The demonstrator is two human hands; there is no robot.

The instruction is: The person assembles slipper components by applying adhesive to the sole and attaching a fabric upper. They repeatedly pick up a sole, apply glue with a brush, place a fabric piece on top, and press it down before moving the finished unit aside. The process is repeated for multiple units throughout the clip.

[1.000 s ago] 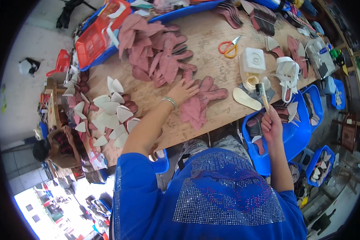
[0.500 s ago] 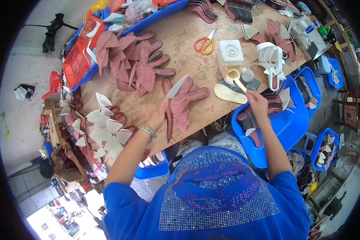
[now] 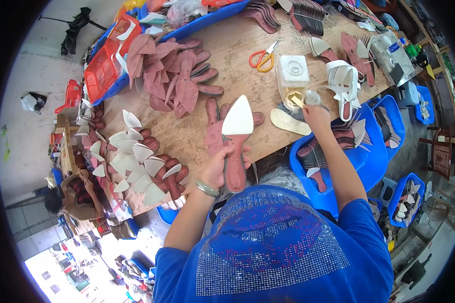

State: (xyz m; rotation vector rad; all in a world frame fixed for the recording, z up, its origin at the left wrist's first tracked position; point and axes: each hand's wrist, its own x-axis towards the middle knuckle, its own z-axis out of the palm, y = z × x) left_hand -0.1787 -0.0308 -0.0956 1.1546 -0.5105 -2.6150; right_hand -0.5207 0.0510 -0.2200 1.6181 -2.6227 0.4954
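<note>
My left hand (image 3: 216, 169) is closed around a dark red shoe insole (image 3: 235, 166), held upright over the table's near edge. Its pointed white toe piece (image 3: 239, 117) faces up and away from me. Just behind it, several more red insoles (image 3: 215, 126) lie on the tabletop. My right hand (image 3: 317, 119) grips a pale brush (image 3: 298, 102), whose end is at the cut-open mouth of a white plastic container (image 3: 294, 70). My fingers hide part of the brush. Beside that hand rests a loose cream-coloured sole-shaped piece (image 3: 288, 122).
Red insoles are heaped (image 3: 179, 76) at the far left, and white-tipped ones (image 3: 136, 161) spread along the left. Scissors (image 3: 263, 56) lie behind the container. White straps (image 3: 343, 83) stand at the right. Blue bins (image 3: 356, 164) sit below the table's right edge. A person (image 3: 81, 197) sits at the left.
My left hand has turned the insole from edge-on to face up and brought it nearer and to the right. My right hand has moved slightly up and left, toward the container mouth.
</note>
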